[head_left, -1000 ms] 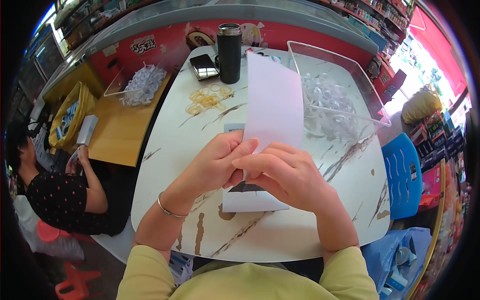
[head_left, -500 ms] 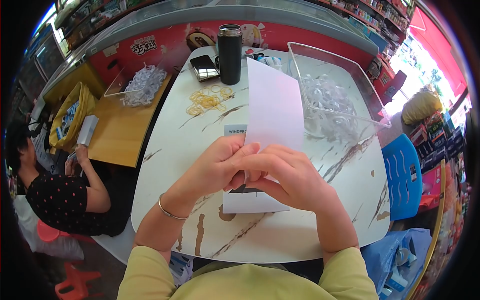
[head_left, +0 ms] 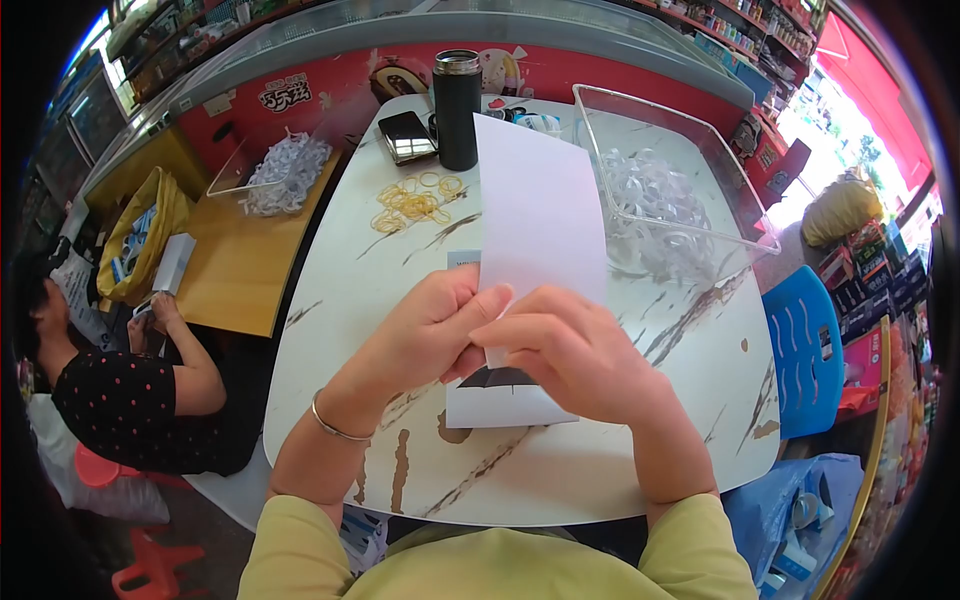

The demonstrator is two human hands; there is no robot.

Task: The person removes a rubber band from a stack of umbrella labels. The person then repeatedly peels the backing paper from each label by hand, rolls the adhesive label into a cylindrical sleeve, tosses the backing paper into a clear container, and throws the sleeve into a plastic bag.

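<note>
Sleeves point(head_left: 295, 545) of yellow-green cloth lie nearest, and a thin silver bangle point(head_left: 335, 425) circles the left forearm. Above the worktop point(head_left: 620, 470), the left hand point(head_left: 425, 330) pinches the lower left edge of a white sheet point(head_left: 545, 220) between thumb and bent fingers, so that the sheet stands upright. The right hand point(head_left: 575, 350) curls its fingers close together at the sheet's lower end; whether they grip it, I cannot tell. Under both hands a flat printed piece point(head_left: 515, 410) lies on the worktop, partly covered. Beyond it are loose yellow bands point(head_left: 412, 203), left of the sheet, and a clear tray point(head_left: 690, 231) of pale curled strips point(head_left: 650, 190), right of it. Farther back, a phone point(head_left: 407, 136) lies beside an upright black bottle point(head_left: 458, 120).
</note>
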